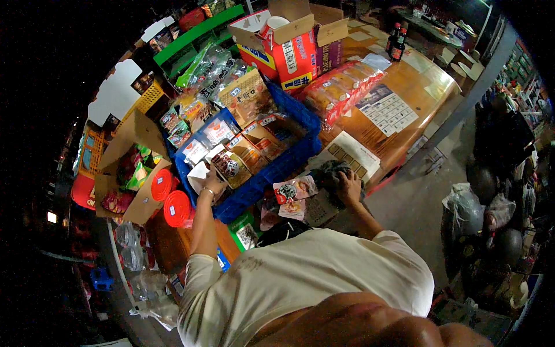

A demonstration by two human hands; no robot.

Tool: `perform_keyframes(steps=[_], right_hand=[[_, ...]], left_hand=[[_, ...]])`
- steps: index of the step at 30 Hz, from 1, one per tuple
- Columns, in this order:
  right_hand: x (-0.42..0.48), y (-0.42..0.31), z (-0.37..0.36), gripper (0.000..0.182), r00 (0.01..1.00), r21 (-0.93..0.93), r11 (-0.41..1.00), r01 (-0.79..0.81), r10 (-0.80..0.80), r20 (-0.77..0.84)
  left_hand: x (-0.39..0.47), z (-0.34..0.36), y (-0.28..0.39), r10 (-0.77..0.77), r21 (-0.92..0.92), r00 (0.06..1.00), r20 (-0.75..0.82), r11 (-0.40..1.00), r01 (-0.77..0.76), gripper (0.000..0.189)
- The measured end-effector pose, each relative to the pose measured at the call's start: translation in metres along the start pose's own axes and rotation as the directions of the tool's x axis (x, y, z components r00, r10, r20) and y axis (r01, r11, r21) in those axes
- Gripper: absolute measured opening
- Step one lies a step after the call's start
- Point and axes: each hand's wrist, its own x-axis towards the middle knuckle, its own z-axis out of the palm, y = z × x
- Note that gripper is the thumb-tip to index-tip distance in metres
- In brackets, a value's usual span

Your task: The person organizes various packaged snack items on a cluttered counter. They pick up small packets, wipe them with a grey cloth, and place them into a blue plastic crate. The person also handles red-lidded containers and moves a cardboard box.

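My left hand (213, 185) reaches into the blue plastic crate (256, 195), its fingers at the edge of a white open box (199, 175); whether it grips the box cannot be made out. Beside it stands a brown printed snack pack (232, 167) in a row of open cartons (256, 145). My right hand (348, 184) rests on a dark, crumpled cloth (330, 173), with its fingers bent over it. Just left of the cloth lie pink and red printed food pouches (295, 189) on the near side of the crate.
Red cartons (295, 56), a red-edged clear package (342, 89), printed sheets (386, 110) and dark bottles (396, 45) stand or lie on the wooden table (433, 82). Left are red-lidded jars (177, 208) and a cardboard box (145, 191) of snack bags. A grey post rises at the right.
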Motion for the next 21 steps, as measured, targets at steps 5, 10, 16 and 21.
perform_keyframes(steps=[5, 10, 16, 21], right_hand=[[-0.004, 0.013, 0.010, 0.036, 0.998, -0.061, 0.998, 0.017, -0.021, -0.065], [-0.006, 0.014, 0.007, 0.038, 0.999, -0.032, 0.999, 0.003, -0.005, -0.044], [0.005, -0.016, 0.001, 0.043, 1.000, 0.046, 0.999, 0.024, -0.024, -0.005], [-0.008, 0.014, -0.001, 0.043, 0.999, -0.056, 0.998, -0.032, 0.032, -0.006]], left_hand=[[0.019, 0.055, -0.013, -0.038, -0.102, 0.986, 0.161, 0.993, 0.055, 0.087], [0.036, 0.091, -0.024, -0.156, -0.279, 0.985, 0.073, 0.945, 0.170, 0.083], [0.029, 0.072, -0.112, -0.026, -0.869, 0.926, 0.377, 0.335, 0.364, 0.074], [0.014, 0.072, -0.039, 0.011, -0.335, 0.966, 0.259, 0.939, 0.079, 0.092]])
